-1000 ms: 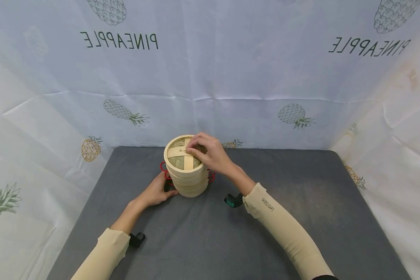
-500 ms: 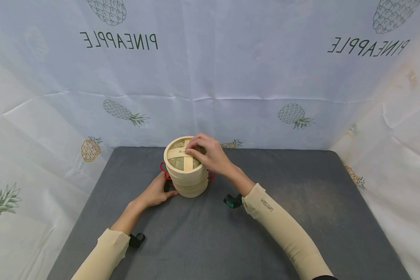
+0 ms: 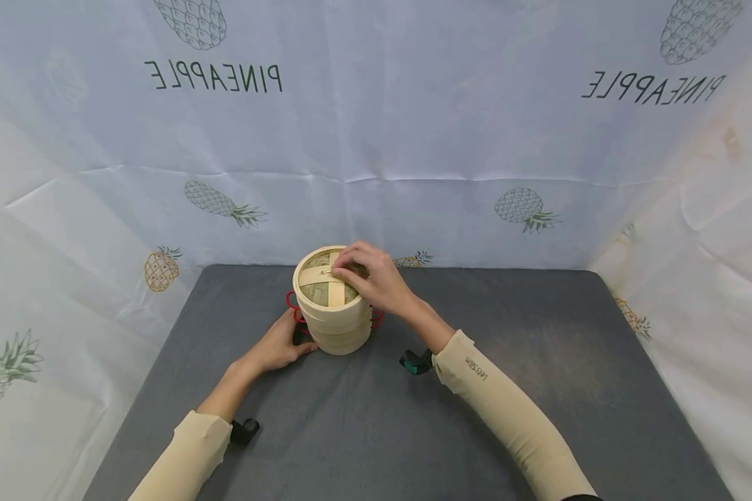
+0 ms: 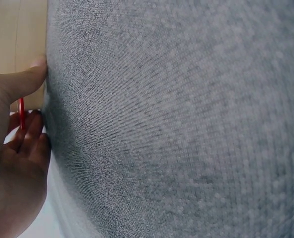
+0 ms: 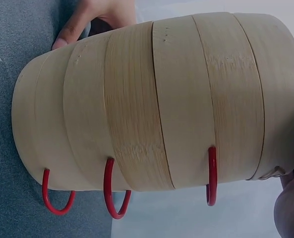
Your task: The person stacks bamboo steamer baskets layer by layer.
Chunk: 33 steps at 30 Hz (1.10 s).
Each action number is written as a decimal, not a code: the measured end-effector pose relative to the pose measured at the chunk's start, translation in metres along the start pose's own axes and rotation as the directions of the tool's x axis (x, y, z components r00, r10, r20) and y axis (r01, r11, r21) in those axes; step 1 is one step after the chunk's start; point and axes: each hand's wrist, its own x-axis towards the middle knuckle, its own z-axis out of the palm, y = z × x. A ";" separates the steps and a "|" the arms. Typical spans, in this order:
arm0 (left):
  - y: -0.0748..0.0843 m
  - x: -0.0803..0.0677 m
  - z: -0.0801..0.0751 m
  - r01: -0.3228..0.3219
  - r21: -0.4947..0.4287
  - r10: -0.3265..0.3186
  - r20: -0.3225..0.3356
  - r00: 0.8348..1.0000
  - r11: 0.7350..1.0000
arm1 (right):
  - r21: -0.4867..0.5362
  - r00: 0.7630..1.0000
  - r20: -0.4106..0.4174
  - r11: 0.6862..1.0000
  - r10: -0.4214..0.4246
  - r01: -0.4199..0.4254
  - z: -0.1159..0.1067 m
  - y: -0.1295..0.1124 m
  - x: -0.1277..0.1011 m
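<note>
A stacked bamboo steamer [image 3: 338, 332] stands upright on the dark table, its woven lid [image 3: 316, 293] on top. Pale crossed strips run over the lid. Three red loop handles show down one side in the right wrist view, among them the middle loop [image 5: 108, 188]. My right hand [image 3: 377, 280] pinches the small loop at the lid's centre between thumb and fingertips. Low on the left side, my left hand [image 3: 278, 343] holds the steamer's base. Its thumb [image 4: 30, 79] lies along the wall, with the other fingers round behind, near a red loop. The steamer's inside is hidden.
The grey-black table [image 3: 363, 431] reaches back to a hanging pineapple-print cloth [image 3: 413, 139], close behind the steamer. Similar cloth hangs at both sides. A black wrist-camera mount [image 3: 246, 431] sits on the left wrist, another mount [image 3: 416, 362] on the right.
</note>
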 end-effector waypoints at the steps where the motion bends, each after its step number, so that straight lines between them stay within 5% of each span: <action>1: 0.000 0.000 0.000 -0.020 -0.008 0.020 -0.005 1.000 1.000 | 0.001 1.000 -0.001 1.000 0.001 -0.001 0.000 0.000 0.000; 5: 0.011 -0.001 -0.006 -0.050 -0.042 0.050 -0.008 0.999 0.998 | 0.007 1.000 -0.003 1.000 0.009 -0.009 0.001 -0.001 0.000; 13: 0.001 0.001 -0.001 -0.014 -0.007 0.014 0.001 1.000 1.000 | 0.006 1.000 -0.013 1.000 0.027 -0.027 0.002 -0.001 -0.001; 22: 0.009 0.001 -0.004 -0.023 -0.053 0.023 -0.007 1.000 0.998 | -0.002 0.997 -0.022 0.997 0.075 -0.075 0.006 -0.003 -0.004; 33: 0.031 0.002 -0.012 0.070 -0.045 -0.068 0.035 0.997 0.997 | 0.051 0.991 0.066 0.991 0.120 -0.124 -0.002 -0.003 0.000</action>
